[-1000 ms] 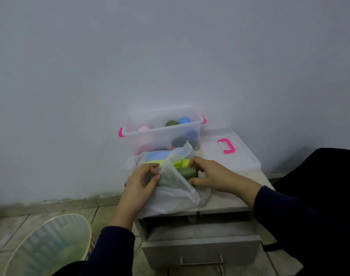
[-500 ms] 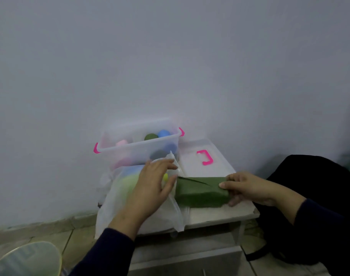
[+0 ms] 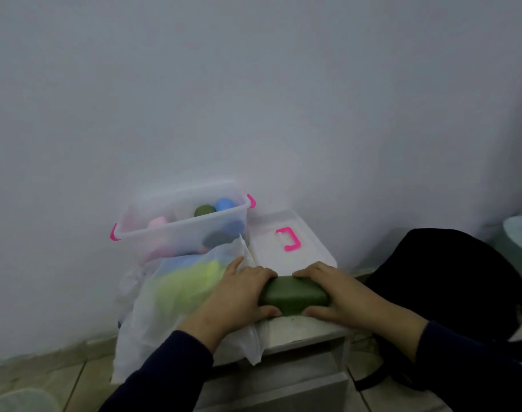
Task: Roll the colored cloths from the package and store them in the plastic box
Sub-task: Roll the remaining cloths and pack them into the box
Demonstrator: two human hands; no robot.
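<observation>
I count one box (image 3: 176, 230) holding about five rolls, one bag (image 3: 170, 295), one lid (image 3: 283, 248). My left hand (image 3: 239, 295) and right hand (image 3: 337, 295) grip opposite ends of the green cloth (image 3: 293, 295) on the tabletop (image 3: 307, 328).

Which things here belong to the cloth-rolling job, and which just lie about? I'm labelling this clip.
Job:
- green cloth, gripped by left hand and right hand
- package of cloths
- plastic box holding rolled cloths
- box lid

Lying about:
- black bag
- drawer
- floor tiles
</observation>
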